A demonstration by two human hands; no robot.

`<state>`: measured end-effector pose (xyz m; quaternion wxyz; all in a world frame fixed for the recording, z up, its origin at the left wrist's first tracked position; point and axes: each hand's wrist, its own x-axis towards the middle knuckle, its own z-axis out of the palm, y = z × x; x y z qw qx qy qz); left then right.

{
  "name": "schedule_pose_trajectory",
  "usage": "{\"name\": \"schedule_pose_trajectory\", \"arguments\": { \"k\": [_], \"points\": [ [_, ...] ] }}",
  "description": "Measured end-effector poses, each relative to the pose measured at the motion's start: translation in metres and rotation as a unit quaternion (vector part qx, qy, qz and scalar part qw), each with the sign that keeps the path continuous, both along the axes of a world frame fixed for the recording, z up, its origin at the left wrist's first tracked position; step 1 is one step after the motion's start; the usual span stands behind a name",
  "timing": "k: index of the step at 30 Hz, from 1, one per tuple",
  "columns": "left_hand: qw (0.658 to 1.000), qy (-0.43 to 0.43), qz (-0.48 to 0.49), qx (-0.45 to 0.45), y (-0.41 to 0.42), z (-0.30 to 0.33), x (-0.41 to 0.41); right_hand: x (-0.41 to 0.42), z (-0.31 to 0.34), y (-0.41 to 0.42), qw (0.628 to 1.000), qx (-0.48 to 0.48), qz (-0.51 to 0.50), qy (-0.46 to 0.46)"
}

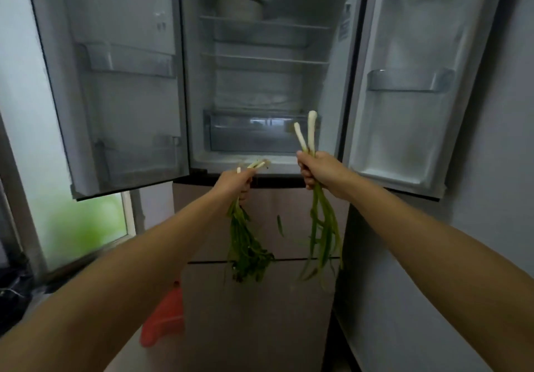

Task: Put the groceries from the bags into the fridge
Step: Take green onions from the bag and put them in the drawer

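The fridge (199, 88) stands in front of me with both upper doors swung wide. My left hand (235, 182) grips a small bunch of leafy greens (245, 247), pale stem ends poking forward and dark leaves hanging down. My right hand (318, 169) grips a bunch of spring onions (322, 227), white bulbs pointing up towards the clear drawer (231, 134) and long green tops drooping below my fist. Both hands are level with the bottom lip of the fridge's open compartment.
Glass shelves (265, 58) span the compartment; a white bowl (239, 7) sits on the top one. The left door (124, 82) and right door (410, 82) carry bins. An orange-red bag (164, 316) lies on the floor at lower left. A window (78, 227) is at left.
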<state>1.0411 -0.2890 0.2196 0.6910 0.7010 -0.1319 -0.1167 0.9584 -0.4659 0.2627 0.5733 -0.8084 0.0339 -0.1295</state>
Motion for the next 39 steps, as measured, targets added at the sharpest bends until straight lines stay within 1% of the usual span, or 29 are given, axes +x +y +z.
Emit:
{"name": "schedule_pose_trajectory", "arguments": {
  "k": [2,7,11,13,15,17,20,21,24,25,26,29,31,33,35,39],
  "points": [
    [1.000,-0.015,-0.005,-0.006,-0.019,0.022,0.054,0.051,0.017,-0.015,1.000,-0.001,0.005,-0.008],
    [0.998,-0.061,-0.010,-0.032,-0.067,0.090,0.179,0.165,0.075,-0.056,0.998,-0.060,-0.001,-0.034],
    [0.995,-0.068,0.015,-0.072,-0.099,0.114,0.261,0.252,0.114,-0.080,0.993,-0.110,-0.005,-0.051],
    [0.992,-0.065,0.039,-0.103,-0.108,0.118,0.303,0.300,0.134,-0.087,0.986,-0.161,-0.004,-0.049],
    [0.988,-0.063,0.066,-0.124,-0.113,0.121,0.344,0.349,0.155,-0.090,0.969,-0.244,-0.009,-0.039],
    [0.985,-0.059,0.080,-0.143,-0.117,0.123,0.381,0.395,0.172,-0.089,0.937,-0.348,-0.023,-0.020],
    [0.983,-0.053,0.068,-0.161,-0.124,0.135,0.435,0.461,0.197,-0.091,0.880,-0.475,-0.034,-0.002],
    [0.983,-0.052,0.060,-0.163,-0.126,0.140,0.452,0.483,0.203,-0.092,0.856,-0.516,-0.037,0.003],
    [0.982,-0.055,0.046,-0.173,-0.131,0.151,0.497,0.546,0.209,-0.092,0.756,-0.653,-0.045,0.007],
    [0.982,-0.053,0.048,-0.177,-0.132,0.151,0.510,0.568,0.208,-0.093,0.731,-0.681,-0.041,-0.002],
    [0.981,-0.049,0.051,-0.179,-0.133,0.149,0.522,0.590,0.205,-0.094,0.721,-0.692,-0.035,-0.010],
    [0.981,-0.019,0.064,-0.181,-0.135,0.138,0.551,0.649,0.189,-0.102,0.720,-0.693,-0.019,-0.020],
    [0.979,0.004,0.065,-0.192,-0.133,0.132,0.562,0.687,0.175,-0.108,0.709,-0.704,-0.003,-0.024],
    [0.977,0.013,0.060,-0.202,-0.131,0.130,0.568,0.722,0.162,-0.111,0.709,-0.705,0.004,-0.024],
    [0.977,0.012,0.057,-0.207,-0.129,0.128,0.570,0.750,0.151,-0.111,0.715,-0.699,0.010,-0.007],
    [0.976,0.011,0.048,-0.213,-0.129,0.126,0.571,0.789,0.130,-0.112,0.714,-0.697,0.043,0.043]
  ]
}}
